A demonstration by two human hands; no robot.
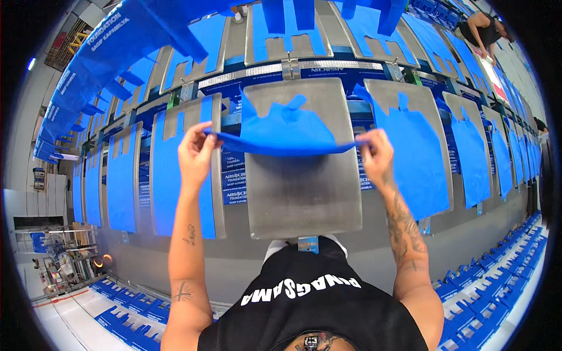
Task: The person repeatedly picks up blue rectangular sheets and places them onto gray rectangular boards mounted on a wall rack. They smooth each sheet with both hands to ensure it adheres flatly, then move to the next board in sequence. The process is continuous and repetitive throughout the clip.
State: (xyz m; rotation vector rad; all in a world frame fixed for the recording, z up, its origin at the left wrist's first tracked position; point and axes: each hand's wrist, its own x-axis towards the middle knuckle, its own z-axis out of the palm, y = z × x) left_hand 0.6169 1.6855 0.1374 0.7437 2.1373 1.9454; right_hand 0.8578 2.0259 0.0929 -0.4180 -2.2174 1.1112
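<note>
A blue fabric bag (284, 130) is stretched open over a bare steel plate (302, 187) in front of me. My left hand (195, 153) pinches the bag's left edge, and my right hand (376, 154) pinches its right edge. The bag's handles point away from me over the upper part of the plate. Both forearms come up from the lower edge on either side of my black shirt.
More steel plates to the left (181, 169) and right (413, 158) carry blue bags, in a ring. Stacks of blue bags (126, 313) lie on tables at lower left and lower right (486, 292). Another person (483, 29) bends over at the upper right.
</note>
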